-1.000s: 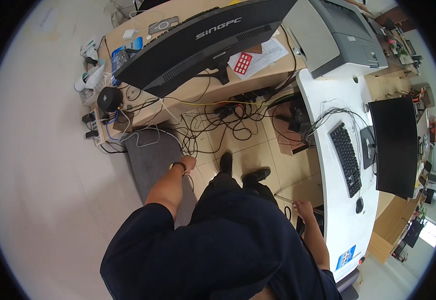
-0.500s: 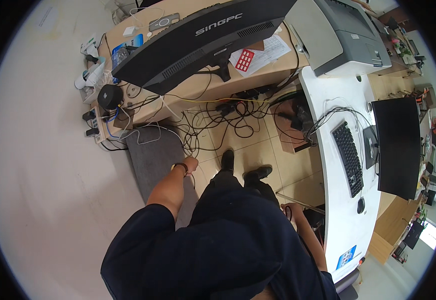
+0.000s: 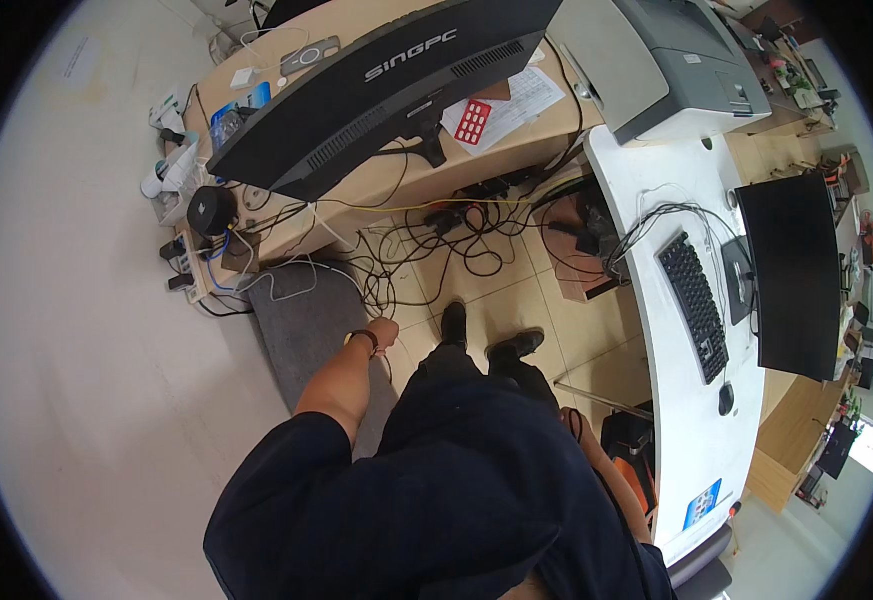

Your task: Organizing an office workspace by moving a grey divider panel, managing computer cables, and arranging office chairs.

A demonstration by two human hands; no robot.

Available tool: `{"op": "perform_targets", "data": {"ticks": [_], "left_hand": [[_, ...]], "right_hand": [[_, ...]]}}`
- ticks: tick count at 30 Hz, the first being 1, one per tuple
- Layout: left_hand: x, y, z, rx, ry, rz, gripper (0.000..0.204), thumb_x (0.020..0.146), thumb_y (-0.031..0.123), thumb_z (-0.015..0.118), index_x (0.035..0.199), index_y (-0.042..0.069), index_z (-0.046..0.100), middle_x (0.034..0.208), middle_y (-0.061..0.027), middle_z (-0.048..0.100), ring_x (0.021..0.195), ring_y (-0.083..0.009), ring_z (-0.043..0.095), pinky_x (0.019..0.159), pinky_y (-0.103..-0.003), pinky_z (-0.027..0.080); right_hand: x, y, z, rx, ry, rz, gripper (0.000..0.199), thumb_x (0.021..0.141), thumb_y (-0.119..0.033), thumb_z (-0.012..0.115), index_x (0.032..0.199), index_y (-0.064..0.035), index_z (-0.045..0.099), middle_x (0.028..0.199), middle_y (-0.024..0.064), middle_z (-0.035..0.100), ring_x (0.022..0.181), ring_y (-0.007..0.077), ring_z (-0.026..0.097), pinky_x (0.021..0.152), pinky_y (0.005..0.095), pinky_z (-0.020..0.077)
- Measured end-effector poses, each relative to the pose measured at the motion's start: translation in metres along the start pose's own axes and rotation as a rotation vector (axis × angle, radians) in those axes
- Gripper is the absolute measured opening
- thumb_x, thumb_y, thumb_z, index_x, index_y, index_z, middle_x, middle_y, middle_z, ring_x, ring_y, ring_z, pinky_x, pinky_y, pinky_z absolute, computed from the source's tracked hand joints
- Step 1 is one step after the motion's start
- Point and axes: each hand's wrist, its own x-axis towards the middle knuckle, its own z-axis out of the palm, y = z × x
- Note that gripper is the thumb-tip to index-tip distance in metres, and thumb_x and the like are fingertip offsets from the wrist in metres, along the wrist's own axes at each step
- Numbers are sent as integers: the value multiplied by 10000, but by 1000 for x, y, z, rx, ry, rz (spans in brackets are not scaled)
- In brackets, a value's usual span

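Note:
My left hand [image 3: 383,332], with a dark band at the wrist, is closed in front of me beside the grey padded bench [image 3: 306,310]. A thin black cable [image 3: 390,368] shows just below the fist, and the hand appears to grip it. Just beyond the fist lies a tangle of black cables [image 3: 476,250] on the tiled floor. My right hand [image 3: 573,424] hangs low by my right hip, with a dark band around the wrist; its fingers are mostly hidden by my body.
Ahead stands a wooden desk [image 3: 356,218] with a large black monitor [image 3: 386,100]. On the right, a white desk [image 3: 656,300] carries a black keyboard [image 3: 693,305], a mouse [image 3: 725,399] and another monitor [image 3: 791,275]. A grey printer [image 3: 681,70] stands at the far right. A black round device [image 3: 212,208] sits far left.
The view has shifted slightly, so the desks and monitors sit a little further left and up. My left hand stays closed in about the same place; my right hand stays by my hip.

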Motion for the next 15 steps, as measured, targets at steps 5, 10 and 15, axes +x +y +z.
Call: {"op": "perform_targets", "data": {"ticks": [5, 10, 15], "left_hand": [[23, -19, 7, -232, 60, -35, 116, 824, -5, 602, 708, -2, 603, 679, -119, 567, 569, -211, 566, 426, -367, 468], [5, -1, -12, 30, 46, 89, 173, 823, 24, 585, 654, -14, 582, 610, -130, 559, 531, -226, 574, 421, -373, 458], [2, 0, -14, 330, 37, 146, 125, 816, 24, 574, 714, -32, 621, 680, -156, 616, 576, -234, 620, 437, -387, 478]], "right_hand": [[-12, -19, -6, -26, 86, -106, 393, 865, -377, 587, 876, 8, 666, 857, 274, 660, 872, 450, 652, 709, 485, 525], [-12, -10, 0, 119, 123, -130, 383, 859, -360, 583, 869, 12, 676, 856, 273, 663, 853, 450, 656, 698, 497, 527], [-8, -23, -3, 42, 78, -6, 407, 868, -383, 579, 832, 10, 677, 809, 271, 653, 822, 440, 662, 677, 492, 524]]}}
